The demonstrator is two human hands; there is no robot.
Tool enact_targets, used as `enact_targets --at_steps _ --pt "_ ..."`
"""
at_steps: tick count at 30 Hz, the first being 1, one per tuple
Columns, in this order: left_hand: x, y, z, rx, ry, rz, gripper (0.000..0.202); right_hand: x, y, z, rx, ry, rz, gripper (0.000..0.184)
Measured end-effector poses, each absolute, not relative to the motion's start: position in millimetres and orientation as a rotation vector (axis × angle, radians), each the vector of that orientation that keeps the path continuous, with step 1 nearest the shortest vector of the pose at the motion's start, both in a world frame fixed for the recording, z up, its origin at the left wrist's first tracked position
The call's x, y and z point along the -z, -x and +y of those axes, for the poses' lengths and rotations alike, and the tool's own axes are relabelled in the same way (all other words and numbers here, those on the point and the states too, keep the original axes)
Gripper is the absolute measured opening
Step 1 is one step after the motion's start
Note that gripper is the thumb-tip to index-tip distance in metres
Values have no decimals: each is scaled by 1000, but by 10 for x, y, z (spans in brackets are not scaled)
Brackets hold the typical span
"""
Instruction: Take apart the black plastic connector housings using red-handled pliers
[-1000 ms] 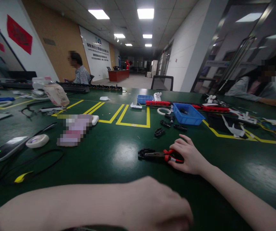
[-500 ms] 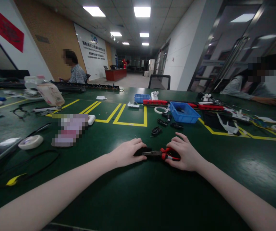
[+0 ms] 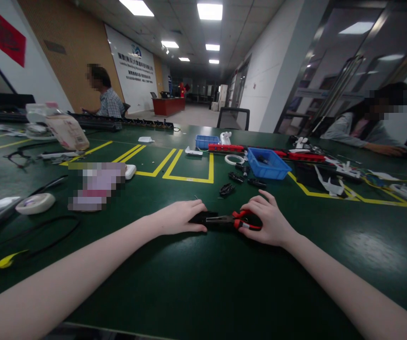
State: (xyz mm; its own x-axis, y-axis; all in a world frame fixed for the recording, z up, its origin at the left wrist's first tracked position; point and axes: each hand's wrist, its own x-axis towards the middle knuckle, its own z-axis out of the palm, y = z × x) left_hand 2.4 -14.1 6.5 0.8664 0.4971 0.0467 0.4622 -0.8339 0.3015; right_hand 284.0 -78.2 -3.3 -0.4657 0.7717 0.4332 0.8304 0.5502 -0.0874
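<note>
My right hand (image 3: 269,221) is closed round the red handles of a pair of needle-nose pliers (image 3: 224,219), whose jaws point left. Between the fingers and thumb of my left hand (image 3: 184,217) is a small black part (image 3: 200,217), mostly covered by the fingers. The tips of the pliers reach this part; whether they grip it I cannot tell. Beyond my hands, several black pieces lie on the green table, among them a bundled black piece (image 3: 226,189) and a black connector-like piece (image 3: 256,182).
A blue bin (image 3: 269,165) with dark parts inside stands behind my right hand, near a white ring (image 3: 234,159). To the left lie a tape roll (image 3: 35,203), a black cable (image 3: 57,243) and a phone-shaped pixelated object (image 3: 97,186). Two people sit across the table.
The whole view has shifted slightly, so my hands and the table things appear a little further left and up. My grip on the pliers and the black part looks the same.
</note>
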Motion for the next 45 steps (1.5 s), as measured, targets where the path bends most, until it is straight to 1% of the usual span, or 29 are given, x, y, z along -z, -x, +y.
enact_targets --at_steps 2,7,10,12,18,26,35,45 --pt "-83 -25 -137 -165 -2781 752 36 40 -2854 -775 192 1300 -2348 32" --pt "-101 -24 -127 -115 -2953 748 50 45 -2864 -771 201 1294 -2294 31" --pt "-100 -30 -133 -111 -3005 743 53 39 -2861 -778 191 1286 -2293 30" --pt "-99 -34 -137 -114 -2999 746 52 35 -2861 -784 187 1280 -2310 31" --pt "-87 -27 -118 -132 -2956 729 35 22 -2869 -795 196 1268 -2356 35" --pt "-58 -7 -99 -134 -2987 681 33 6 -2862 -804 137 1276 -2353 32" --pt "-75 -40 -110 -95 -3044 679 34 42 -2823 -802 153 1231 -2367 36" --pt "-59 -30 -102 -120 -3051 667 35 43 -2812 -790 102 1222 -2369 31"
